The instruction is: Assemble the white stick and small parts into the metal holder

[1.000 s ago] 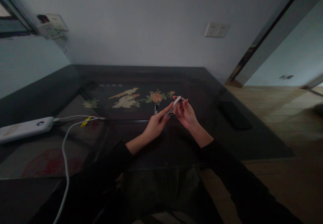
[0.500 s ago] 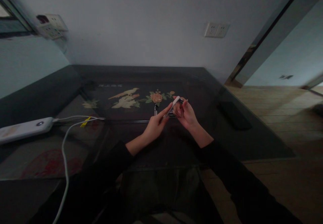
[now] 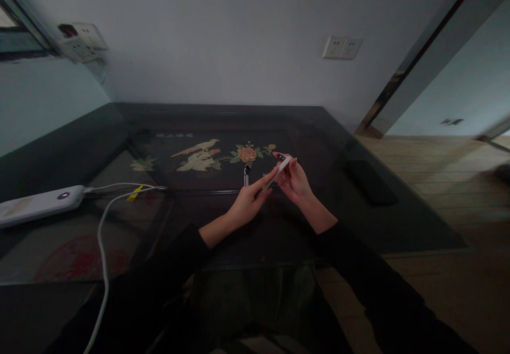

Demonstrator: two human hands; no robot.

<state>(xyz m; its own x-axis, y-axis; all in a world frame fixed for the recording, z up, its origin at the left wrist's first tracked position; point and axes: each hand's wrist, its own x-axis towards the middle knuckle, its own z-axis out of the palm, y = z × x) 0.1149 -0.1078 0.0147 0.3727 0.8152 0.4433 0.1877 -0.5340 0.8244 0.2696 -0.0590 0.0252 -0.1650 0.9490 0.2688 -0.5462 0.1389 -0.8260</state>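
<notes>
Both hands meet over the middle of the dark table. Between them is a slim, flat white object [image 3: 283, 164] with a dark upper end; it is tilted and seen nearly edge-on, so its kind is unclear. My left hand [image 3: 247, 203] pinches its lower part, thumb and fingers closed along it. On the other side, my right hand [image 3: 294, 181] has its fingers curled around the upper end. Just beyond my left hand lies a small shiny metal piece with a black tip [image 3: 246, 176]. Something shiny beneath the hands is mostly covered.
The glossy table [image 3: 255, 247] bears a bird-and-flower picture [image 3: 199, 157]. At left lies a white power bank [image 3: 43, 205] with a white cable [image 3: 102, 247] and a yellow tag [image 3: 135, 192]. A flat black object [image 3: 371, 183] lies at right. Wall sockets [image 3: 342, 48] sit behind.
The white object has turned and shifted slightly right, its dark end now facing up and left. My right fingers have moved around its upper end, and my left fingers reach farther along it.
</notes>
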